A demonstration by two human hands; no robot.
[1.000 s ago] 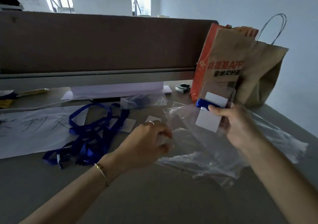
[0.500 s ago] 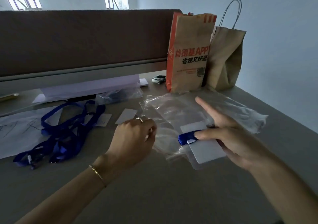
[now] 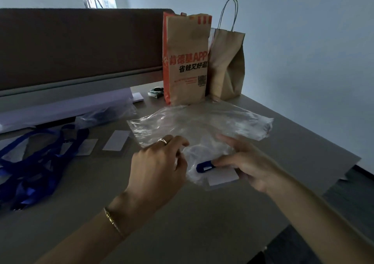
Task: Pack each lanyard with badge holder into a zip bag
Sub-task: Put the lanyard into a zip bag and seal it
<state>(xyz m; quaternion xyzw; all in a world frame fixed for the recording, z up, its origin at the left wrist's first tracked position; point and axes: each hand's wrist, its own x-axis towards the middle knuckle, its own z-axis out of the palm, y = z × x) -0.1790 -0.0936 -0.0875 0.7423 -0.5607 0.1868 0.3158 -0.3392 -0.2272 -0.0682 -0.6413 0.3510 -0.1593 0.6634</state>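
Fingers first: our left hand (image 3: 159, 166) has them curled, pinching the near left edge of the zip bag (image 3: 194, 154); a ring sits on one finger, a thin bracelet (image 3: 114, 222) on that wrist. Far left on the table (image 3: 182, 213) we see a tangled pile of blue lanyards (image 3: 34, 162), then loose white cards (image 3: 116, 143) lying flat just right of the pile. Mid-table, the clear bag lies crumpled on more plastic bags (image 3: 212, 122). Inside or under its film, can't tell which, lie a badge holder (image 3: 221, 177) and its blue lanyard clip (image 3: 204, 166). Our right hand (image 3: 249, 166) has its thumb and curled fingers around the holder through the plastic, index finger straight over the bag. Behind, a printed paper bag (image 3: 187, 61) stands upright, touching a plain brown handled bag (image 3: 227, 65) on its right.
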